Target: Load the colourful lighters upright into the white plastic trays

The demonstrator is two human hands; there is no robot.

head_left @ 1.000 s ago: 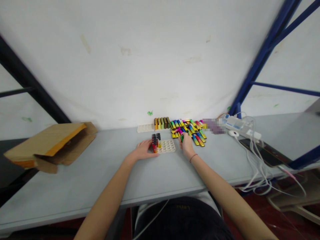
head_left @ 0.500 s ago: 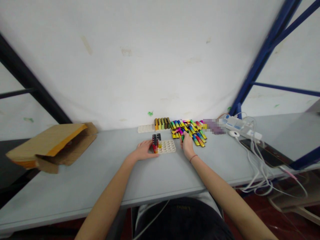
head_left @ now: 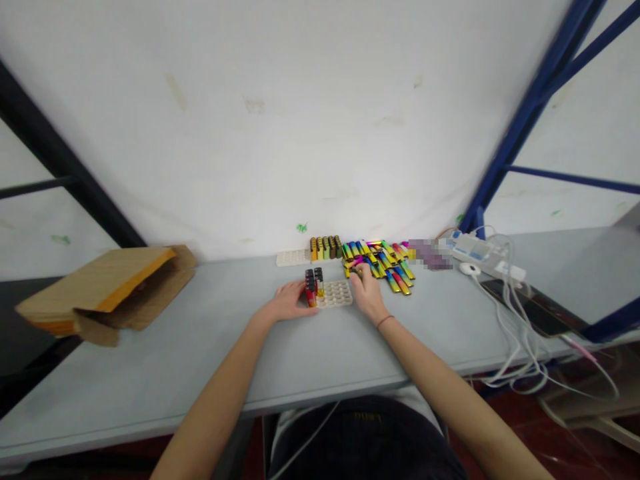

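Note:
A white tray with round holes (head_left: 336, 294) lies on the table between my hands. Red lighters with black tops (head_left: 311, 288) and a yellowish one (head_left: 320, 283) stand upright in its left end. My left hand (head_left: 289, 302) is curved round that end, the thumb along the front corner and the fingers behind. My right hand (head_left: 367, 289) is closed on a lighter (head_left: 356, 271) by the tray's right end; the fingers hide most of it. Just beyond lies a pile of shiny multicoloured lighters (head_left: 384, 259).
Against the wall stand a block of upright lighters (head_left: 325, 248) and a second holed tray (head_left: 293, 257). An opened cardboard box (head_left: 105, 287) is at the left. On the right are a power strip (head_left: 487, 255), white cables (head_left: 515, 333) and a dark flat device (head_left: 533, 307).
My right hand has moved left with the lighter, from beside the pile to the right end of the tray. My left hand has stayed at the tray's left end.

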